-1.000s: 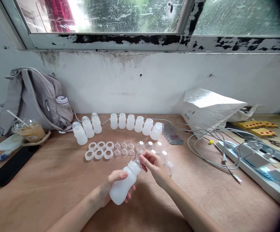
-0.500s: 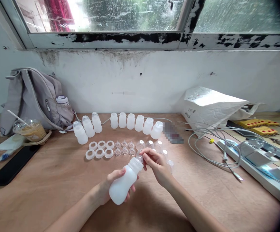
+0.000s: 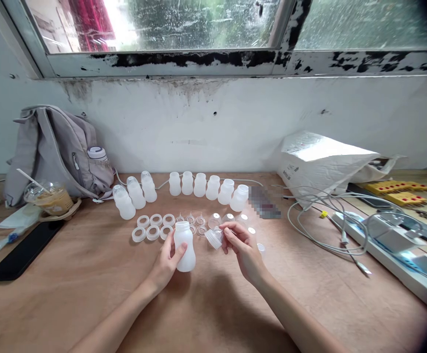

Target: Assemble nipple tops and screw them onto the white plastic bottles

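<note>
In my left hand [image 3: 165,267] is a frosted white baby bottle [image 3: 185,252], upright with its threaded neck open, fingers and thumb wrapped around its body. My right hand [image 3: 243,247] pinches a clear bottle nipple with its screw ring [image 3: 213,239], tilted, to the right of the bottle and apart from it. Behind the hands, white screw rings [image 3: 139,235] lie in two rows. Beside them are clear nipples [image 3: 200,230], partly hidden by the bottle. Clear domed caps [image 3: 214,219] stand further right, some hidden by my right hand.
At the back stand several open bottles [image 3: 199,185] and, to their left, 3 capped bottles [image 3: 148,187]. A drink cup [image 3: 53,198], black phone [image 3: 24,252] and backpack [image 3: 51,152] are left. Loose cables [image 3: 309,235], a power strip [image 3: 383,260] and a white bag [image 3: 320,162] are right.
The nipple with its ring has come away from the bottle's mouth in my right hand. My left hand has turned the bottle upright and moved it further back.
</note>
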A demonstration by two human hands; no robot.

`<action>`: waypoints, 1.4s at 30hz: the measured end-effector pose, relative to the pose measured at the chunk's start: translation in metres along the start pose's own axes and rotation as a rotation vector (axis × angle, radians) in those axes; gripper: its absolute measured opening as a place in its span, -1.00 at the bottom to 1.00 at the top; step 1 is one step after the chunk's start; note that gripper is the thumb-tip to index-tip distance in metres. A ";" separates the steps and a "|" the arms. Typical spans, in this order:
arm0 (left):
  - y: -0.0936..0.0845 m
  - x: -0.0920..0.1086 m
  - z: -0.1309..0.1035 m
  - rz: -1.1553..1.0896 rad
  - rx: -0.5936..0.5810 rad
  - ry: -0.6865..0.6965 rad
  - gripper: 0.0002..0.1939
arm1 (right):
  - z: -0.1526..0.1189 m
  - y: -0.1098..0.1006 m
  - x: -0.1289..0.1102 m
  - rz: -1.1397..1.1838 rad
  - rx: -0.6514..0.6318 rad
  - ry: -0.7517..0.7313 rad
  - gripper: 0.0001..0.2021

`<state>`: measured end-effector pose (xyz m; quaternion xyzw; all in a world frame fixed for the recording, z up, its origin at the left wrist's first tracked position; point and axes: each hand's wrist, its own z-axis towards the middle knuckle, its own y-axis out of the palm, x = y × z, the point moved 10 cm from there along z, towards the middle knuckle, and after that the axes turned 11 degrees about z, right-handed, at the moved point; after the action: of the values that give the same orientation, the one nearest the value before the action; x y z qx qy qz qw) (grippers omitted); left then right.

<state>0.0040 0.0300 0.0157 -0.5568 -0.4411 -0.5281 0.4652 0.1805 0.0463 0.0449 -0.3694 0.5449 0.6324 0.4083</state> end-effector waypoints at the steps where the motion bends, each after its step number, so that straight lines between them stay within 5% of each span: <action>1: 0.000 0.002 0.001 0.059 -0.013 0.040 -0.49 | 0.000 0.001 0.000 -0.016 -0.002 -0.003 -0.84; 5: 0.005 0.011 0.003 0.260 -0.099 0.159 -0.47 | -0.002 0.003 -0.003 -0.081 -0.005 -0.029 -0.82; 10: -0.002 0.025 0.002 0.569 -0.041 0.298 -0.56 | -0.003 0.005 -0.006 -0.153 -0.019 -0.061 -0.80; 16: -0.010 0.050 -0.004 0.684 0.072 0.377 -0.35 | -0.007 0.007 -0.003 -0.198 -0.044 -0.060 -0.80; 20: -0.005 0.080 -0.005 0.837 0.097 0.443 -0.53 | -0.010 0.008 0.001 -0.172 -0.046 -0.014 -0.78; 23: 0.005 0.092 0.004 0.987 0.004 0.438 -0.61 | -0.011 0.007 0.001 -0.167 -0.039 -0.003 -0.77; 28: 0.003 0.116 0.030 1.294 -0.144 0.418 -0.65 | -0.015 0.016 0.000 -0.252 -0.113 0.002 -0.79; 33: -0.030 0.143 0.084 1.592 -0.150 0.309 -0.63 | -0.027 0.040 0.000 -0.663 -0.307 -0.201 -0.86; 37: -0.056 0.140 0.133 1.826 -0.109 0.171 -0.57 | -0.037 0.051 0.015 -0.865 -0.423 -0.273 -0.81; 42: -0.067 0.120 0.168 1.916 -0.084 0.120 -0.60 | -0.040 0.053 0.020 -0.931 -0.443 -0.277 -0.83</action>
<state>-0.0261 0.2071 0.1378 -0.6691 0.2452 0.0336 0.7008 0.1250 0.0048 0.0418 -0.5628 0.1176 0.5269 0.6259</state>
